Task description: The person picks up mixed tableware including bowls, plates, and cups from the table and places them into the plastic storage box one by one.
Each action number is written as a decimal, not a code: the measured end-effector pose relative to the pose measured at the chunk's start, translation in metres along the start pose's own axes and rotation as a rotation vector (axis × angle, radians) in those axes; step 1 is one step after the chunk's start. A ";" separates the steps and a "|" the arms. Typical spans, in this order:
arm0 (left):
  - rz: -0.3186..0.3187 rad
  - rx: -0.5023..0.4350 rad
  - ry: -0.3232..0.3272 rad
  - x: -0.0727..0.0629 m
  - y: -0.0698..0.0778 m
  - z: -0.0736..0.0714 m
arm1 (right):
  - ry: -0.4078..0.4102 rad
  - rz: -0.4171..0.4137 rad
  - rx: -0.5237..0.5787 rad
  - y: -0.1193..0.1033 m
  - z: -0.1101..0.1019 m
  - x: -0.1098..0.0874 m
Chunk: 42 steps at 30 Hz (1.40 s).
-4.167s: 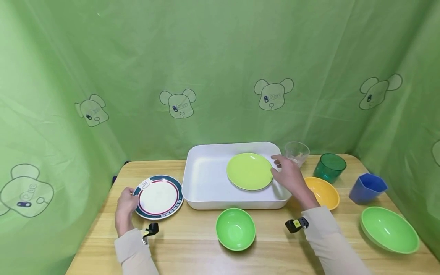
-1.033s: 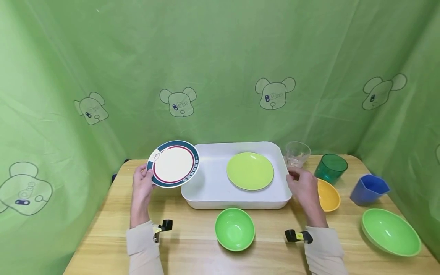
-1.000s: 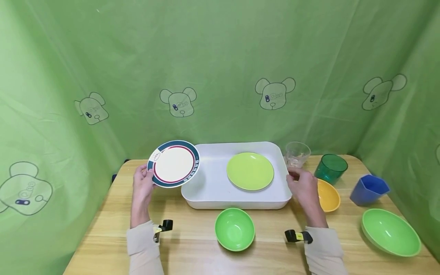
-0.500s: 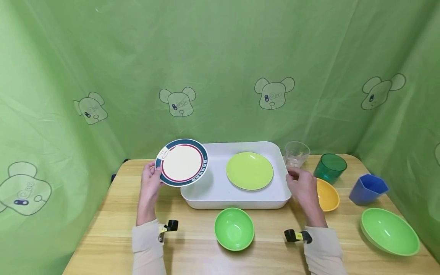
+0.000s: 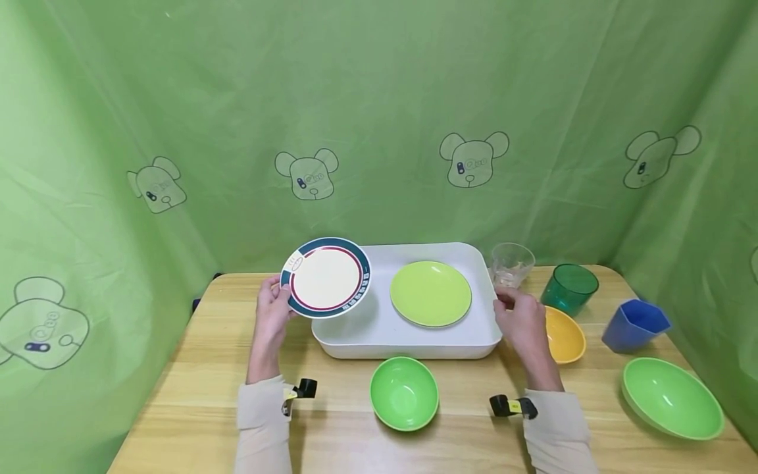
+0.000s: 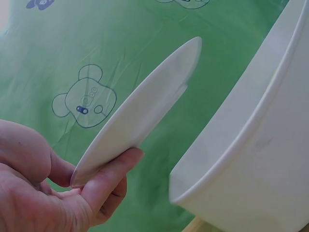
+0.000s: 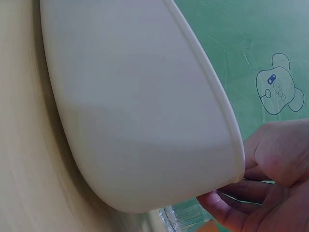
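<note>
Head view: right hand point(image 5: 521, 321) is pinching the tray point(image 5: 408, 351) at three o'clock; left hand point(image 5: 274, 311) is gripping the white plate point(image 5: 326, 279) at nine, apparently loading it, probably needing gentle lowering.

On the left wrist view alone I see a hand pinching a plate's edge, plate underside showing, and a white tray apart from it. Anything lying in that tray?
Observer: Yes. In the head view, a lime plate lies in the tray, a little right of its middle.

Operator: Does anything hold the tray?

Observer: The right hand pinches the rim at the tray's right end; the right wrist view shows its fingers against the outer wall.

Operator: What does the upper face of the held plate look like?

Observer: The head view shows a teal border with a red ring inside it, round a pale centre.
</note>
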State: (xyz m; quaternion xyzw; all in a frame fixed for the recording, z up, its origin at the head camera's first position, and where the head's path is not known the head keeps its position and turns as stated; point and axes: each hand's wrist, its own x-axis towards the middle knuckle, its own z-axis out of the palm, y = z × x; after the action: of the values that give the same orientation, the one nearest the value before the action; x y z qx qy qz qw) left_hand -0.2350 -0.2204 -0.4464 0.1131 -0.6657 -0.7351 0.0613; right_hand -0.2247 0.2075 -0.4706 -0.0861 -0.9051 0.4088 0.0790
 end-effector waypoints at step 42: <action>-0.019 -0.032 -0.126 -0.006 -0.015 0.051 | 0.002 -0.016 0.004 0.000 0.000 -0.001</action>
State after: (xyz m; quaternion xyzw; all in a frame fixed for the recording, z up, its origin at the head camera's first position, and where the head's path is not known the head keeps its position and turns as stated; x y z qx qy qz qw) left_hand -0.2407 -0.1686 -0.4561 0.0716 -0.6552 -0.7519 0.0141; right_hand -0.2240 0.2074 -0.4706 -0.0791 -0.9049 0.4099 0.0832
